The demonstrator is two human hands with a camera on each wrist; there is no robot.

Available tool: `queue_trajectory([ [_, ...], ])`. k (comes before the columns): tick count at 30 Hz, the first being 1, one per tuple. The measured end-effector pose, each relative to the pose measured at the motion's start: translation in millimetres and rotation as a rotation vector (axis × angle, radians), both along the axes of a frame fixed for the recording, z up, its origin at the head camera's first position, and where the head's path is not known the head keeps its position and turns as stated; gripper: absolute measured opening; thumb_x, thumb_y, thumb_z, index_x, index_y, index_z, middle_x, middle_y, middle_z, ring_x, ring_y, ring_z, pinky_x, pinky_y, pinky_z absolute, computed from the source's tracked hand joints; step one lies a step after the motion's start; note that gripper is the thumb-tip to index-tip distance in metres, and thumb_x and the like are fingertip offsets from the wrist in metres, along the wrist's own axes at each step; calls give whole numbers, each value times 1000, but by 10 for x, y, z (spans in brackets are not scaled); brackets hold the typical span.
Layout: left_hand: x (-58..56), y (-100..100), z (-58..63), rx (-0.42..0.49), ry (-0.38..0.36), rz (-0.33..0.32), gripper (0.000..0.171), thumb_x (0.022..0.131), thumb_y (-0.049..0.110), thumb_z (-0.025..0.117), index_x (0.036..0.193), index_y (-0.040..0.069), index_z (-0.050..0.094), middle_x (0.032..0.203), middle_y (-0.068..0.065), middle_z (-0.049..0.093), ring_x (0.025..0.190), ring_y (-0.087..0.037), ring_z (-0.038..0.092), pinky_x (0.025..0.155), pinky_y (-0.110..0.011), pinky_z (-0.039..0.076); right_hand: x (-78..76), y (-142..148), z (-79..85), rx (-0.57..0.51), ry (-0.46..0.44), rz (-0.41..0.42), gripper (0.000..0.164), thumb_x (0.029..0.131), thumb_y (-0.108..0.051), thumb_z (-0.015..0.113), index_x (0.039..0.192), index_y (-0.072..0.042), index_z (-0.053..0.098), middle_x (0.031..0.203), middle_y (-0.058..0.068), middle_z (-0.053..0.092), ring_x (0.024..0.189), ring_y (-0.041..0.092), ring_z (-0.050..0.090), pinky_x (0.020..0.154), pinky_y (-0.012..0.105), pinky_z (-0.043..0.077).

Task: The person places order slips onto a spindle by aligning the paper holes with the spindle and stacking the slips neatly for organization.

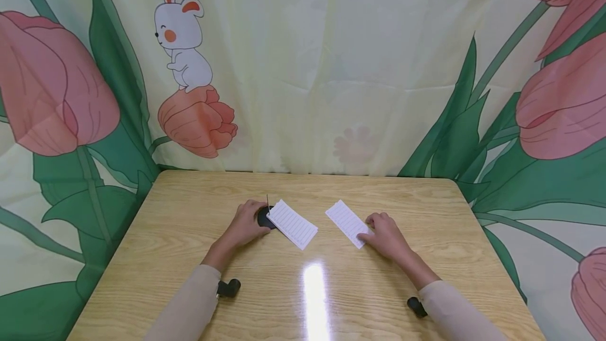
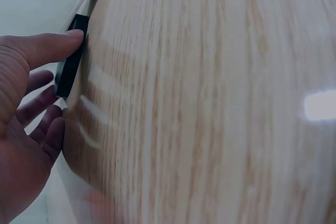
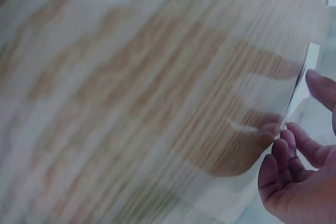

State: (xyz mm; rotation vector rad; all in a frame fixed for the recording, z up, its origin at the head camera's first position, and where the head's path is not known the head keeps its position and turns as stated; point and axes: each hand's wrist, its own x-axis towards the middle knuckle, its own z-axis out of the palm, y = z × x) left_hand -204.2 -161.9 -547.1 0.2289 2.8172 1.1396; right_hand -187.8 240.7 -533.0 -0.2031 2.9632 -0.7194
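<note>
Between thumb and fingers, my left hand (image 1: 246, 223) grips the round black base (image 1: 262, 218) of a bill spike, whose thin rod stands upright. A stack of white ruled slips (image 1: 294, 225) overlaps the base, its left corner right at the rod. In the left wrist view, the thumb lies on the edge of the black base (image 2: 72, 61), with the other fingers below it. To the right, my right hand (image 1: 389, 237) pinches the lower right end of a second stack of ruled slips (image 1: 345, 220). The right wrist view catches these slips (image 3: 300, 93) edge-on beside the thumb.
Both hands are over a light wood-grain table (image 1: 360, 299), with a bright light reflection near its front middle. A curtain (image 1: 293, 67) printed with tulips and a rabbit hangs behind the table's back edge. Small black devices (image 1: 229, 288) are worn at both sleeve cuffs.
</note>
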Motion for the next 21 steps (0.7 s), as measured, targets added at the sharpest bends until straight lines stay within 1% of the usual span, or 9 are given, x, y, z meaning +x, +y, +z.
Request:
queue_trajectory([
  [3,2,5,0,2,0,6,70,80,15,89,143,5,58,143,-19,52,131,-41,43,107,-56,42,11,-17,-1,6,3,-5,42,88,-26,81,115,2,64,107,14,62,98,29,58,89,48,50],
  [9,-7,12,-5,-4,-11,17,69,80,15,89,141,5,59,144,-19,52,132,-40,43,107,-55,42,8,-47,-11,16,-24,-10,37,90,-21,80,114,3,65,107,14,63,98,29,59,89,48,51],
  [15,-16,7,-22,-1,-8,18,70,79,14,90,141,4,59,143,-19,52,130,-39,43,107,-54,42,-3,-70,-10,-22,-63,-22,35,91,-16,79,114,5,64,105,14,65,97,26,61,88,45,53],
  [21,-29,8,-26,-6,-9,17,70,79,15,90,141,4,59,143,-20,52,129,-39,43,107,-55,42,-17,-71,-5,-66,-84,-27,36,91,-11,78,117,8,63,101,14,66,93,24,61,84,44,53],
])
